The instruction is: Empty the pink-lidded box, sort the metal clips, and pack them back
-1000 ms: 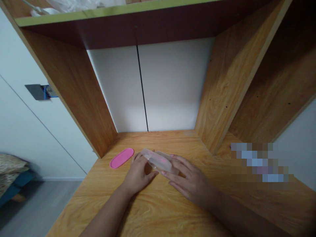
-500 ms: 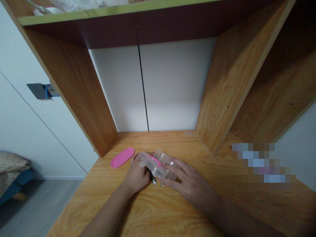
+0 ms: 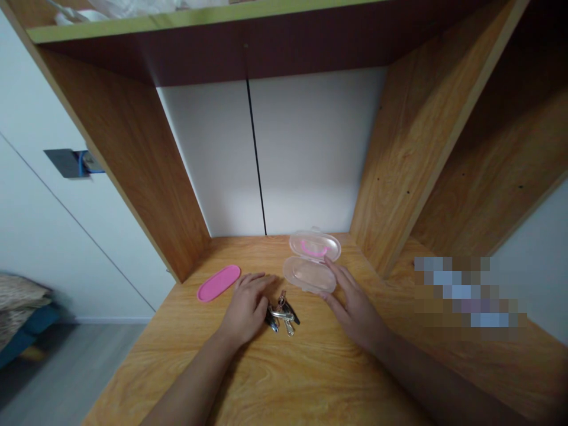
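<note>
A clear plastic case (image 3: 310, 264) with a pink strip inside lies open on the wooden desk (image 3: 310, 367), both halves facing up near the back. My right hand (image 3: 352, 302) rests flat just right of it, fingertips touching its edge. A small bunch of metal tools or keys (image 3: 282, 312) lies on the desk in front of the case. My left hand (image 3: 247, 307) lies palm down beside that bunch, touching its left side. A pink oval lid (image 3: 219, 283) sits to the left, apart from both hands.
Wooden side panels (image 3: 146, 177) and a white back wall enclose the desk nook, with a shelf above. A blurred patch (image 3: 465, 293) covers something at the right. The floor drops away past the desk's left edge.
The clear case was lifted off the desk, swung open and set down farther back. The metal bunch that was under it now lies uncovered. My right hand let go of the case.
</note>
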Available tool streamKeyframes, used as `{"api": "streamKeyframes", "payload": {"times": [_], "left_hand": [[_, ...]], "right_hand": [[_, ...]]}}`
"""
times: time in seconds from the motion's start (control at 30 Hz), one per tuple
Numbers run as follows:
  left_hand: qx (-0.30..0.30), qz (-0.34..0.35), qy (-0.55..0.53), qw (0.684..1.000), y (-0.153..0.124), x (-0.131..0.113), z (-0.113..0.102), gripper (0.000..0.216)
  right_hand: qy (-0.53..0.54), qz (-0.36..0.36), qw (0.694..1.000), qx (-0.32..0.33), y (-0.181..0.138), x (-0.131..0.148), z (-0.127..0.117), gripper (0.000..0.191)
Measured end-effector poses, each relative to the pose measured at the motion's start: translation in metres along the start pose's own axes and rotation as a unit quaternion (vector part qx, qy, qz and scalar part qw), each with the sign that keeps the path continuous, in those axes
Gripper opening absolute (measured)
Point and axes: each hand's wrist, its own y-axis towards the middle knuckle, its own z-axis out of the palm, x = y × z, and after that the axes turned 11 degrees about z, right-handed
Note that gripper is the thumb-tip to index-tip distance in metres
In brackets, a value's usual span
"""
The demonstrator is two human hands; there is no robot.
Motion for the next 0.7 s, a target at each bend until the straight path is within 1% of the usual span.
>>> {"api": "streamKeyframes", "payload": {"times": [0.1,0.23,0.3,0.37,0.43,0.47,0.53,0.6,0.63,0.67,0.7], "left_hand": [[0.015,0.015,-0.015,1.0,0.001,-0.004,-0.001,0.054],[0.042,0.041,-0.03,0.998,0.002,-0.007,-0.002,0.049],[0.048,0.071,-0.032,0.996,0.002,-0.009,-0.004,0.045],[0.033,0.106,-0.023,0.994,0.004,-0.014,-0.008,0.039],[0.003,0.151,-0.006,0.988,0.008,-0.024,-0.016,0.035],[-0.015,0.181,0.001,0.983,0.01,-0.033,-0.021,0.035],[-0.053,0.252,-0.003,0.966,0.016,-0.058,-0.035,0.034],[-0.083,0.342,-0.035,0.935,0.018,-0.09,-0.05,0.036],[-0.081,0.378,-0.055,0.921,0.017,-0.107,-0.057,0.034],[-0.074,0.382,-0.069,0.919,0.013,-0.124,-0.064,0.03],[-0.051,0.38,-0.081,0.92,0.006,-0.137,-0.069,0.026]], "right_hand": [[0.051,0.019,0.998,0.036,0.006,-0.011,-0.001,0.057],[0.074,0.005,0.993,0.095,0.011,-0.019,0.0,0.043],[0.081,0.005,0.992,0.099,0.012,-0.021,0.001,0.043],[0.085,0.015,0.992,0.091,0.014,-0.023,0.003,0.044],[0.087,0.024,0.992,0.085,0.016,-0.025,0.005,0.045],[0.087,0.026,0.992,0.085,0.017,-0.025,0.005,0.045],[0.087,0.024,0.993,0.077,0.02,-0.026,0.006,0.044],[0.085,0.019,0.994,0.066,0.021,-0.026,0.006,0.043],[0.084,0.017,0.994,0.062,0.022,-0.026,0.007,0.042],[0.084,0.015,0.995,0.059,0.023,-0.025,0.006,0.041],[0.084,0.015,0.995,0.058,0.023,-0.025,0.006,0.041]]}}
